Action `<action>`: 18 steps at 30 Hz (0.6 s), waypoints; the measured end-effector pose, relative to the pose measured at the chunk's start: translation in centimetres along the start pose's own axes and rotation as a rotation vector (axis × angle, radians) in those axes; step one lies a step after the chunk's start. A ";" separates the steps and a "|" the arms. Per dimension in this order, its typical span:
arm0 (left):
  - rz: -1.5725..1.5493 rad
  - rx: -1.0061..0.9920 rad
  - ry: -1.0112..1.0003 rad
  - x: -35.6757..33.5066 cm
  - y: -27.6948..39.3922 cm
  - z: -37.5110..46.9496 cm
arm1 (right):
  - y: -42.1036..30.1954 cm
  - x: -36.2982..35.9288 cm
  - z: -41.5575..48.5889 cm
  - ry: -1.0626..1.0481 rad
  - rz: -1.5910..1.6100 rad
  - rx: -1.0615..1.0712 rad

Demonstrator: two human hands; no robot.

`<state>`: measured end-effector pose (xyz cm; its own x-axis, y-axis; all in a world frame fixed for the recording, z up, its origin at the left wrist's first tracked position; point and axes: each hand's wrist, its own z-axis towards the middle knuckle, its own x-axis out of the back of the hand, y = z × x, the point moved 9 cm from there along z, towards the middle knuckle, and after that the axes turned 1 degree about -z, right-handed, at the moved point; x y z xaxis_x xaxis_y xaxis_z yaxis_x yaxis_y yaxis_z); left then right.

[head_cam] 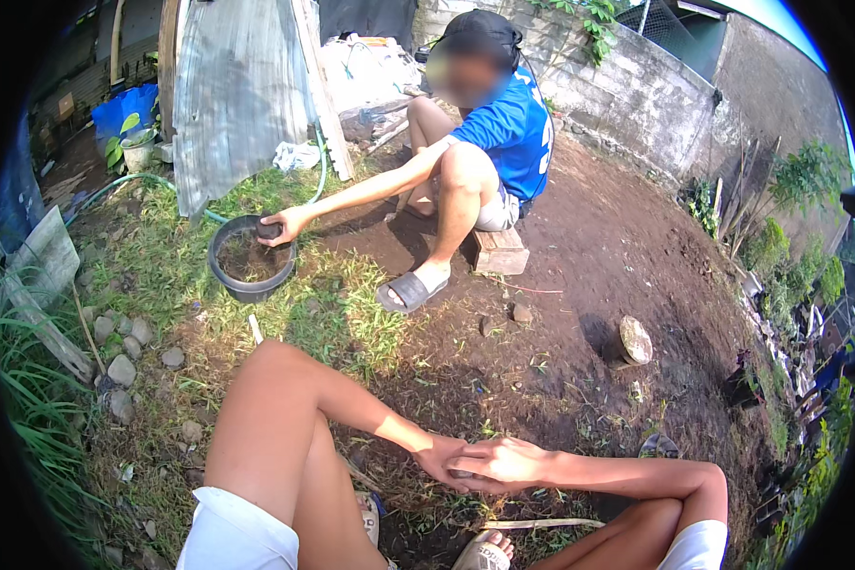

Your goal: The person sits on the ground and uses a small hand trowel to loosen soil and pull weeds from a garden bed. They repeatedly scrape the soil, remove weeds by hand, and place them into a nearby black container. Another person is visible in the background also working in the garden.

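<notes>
My left hand [439, 458] and my right hand [507, 459] meet low over the ground between my knees. Their fingers close around a small greyish lump [461, 473], a stone or a clod of soil; the fingers hide most of it. Below them lie dark soil and cut weeds [434, 516], near my sandalled feet [486, 552]. A pale stick [541, 524] lies on the ground just below my right forearm.
A seated person [499, 142] on a wooden block [500, 253] holds a dark clump [269, 228] over a black plastic pot [251, 291]. Stones [122, 370] lie at left, a cut log [635, 340] at right. A corrugated metal sheet [239, 100] and a green hose [132, 179] are behind.
</notes>
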<state>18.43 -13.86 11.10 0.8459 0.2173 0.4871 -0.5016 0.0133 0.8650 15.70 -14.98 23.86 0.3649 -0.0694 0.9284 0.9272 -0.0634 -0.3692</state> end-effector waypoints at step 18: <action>-0.087 0.370 -0.062 0.5 -3.2 2.7 | 5.4 -3.8 -1.4 -0.306 -0.390 -0.658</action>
<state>20.95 -16.41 8.85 0.8975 0.1708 0.4066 -0.3378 -0.3265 0.8828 19.18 -16.46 18.26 0.1220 0.3463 0.9301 0.7875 -0.6042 0.1216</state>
